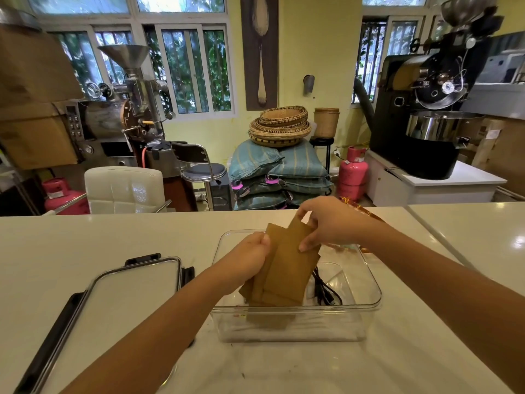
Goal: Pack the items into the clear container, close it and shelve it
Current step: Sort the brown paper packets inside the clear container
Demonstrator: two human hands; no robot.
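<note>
A clear rectangular container [366, 305] stands open on the white counter in front of me. Both hands hold a stack of brown paper bags [284, 274] upright inside it, lower edges near the container's floor. My left hand [250, 257] grips the stack's left side. My right hand [326, 223] pinches the top right corner of the rear bag. A black cable [324, 291] lies in the container to the right of the bags. The clear lid [119, 297], with black clips, lies flat on the counter to the left.
The white counter [85, 240] runs left and right. A slim orange-brown object [360, 209] lies on it behind my right wrist. Beyond the counter stand a white chair [125, 189], stacked sacks [278, 172], pink gas cylinders [352, 172] and roasting machines [426, 109].
</note>
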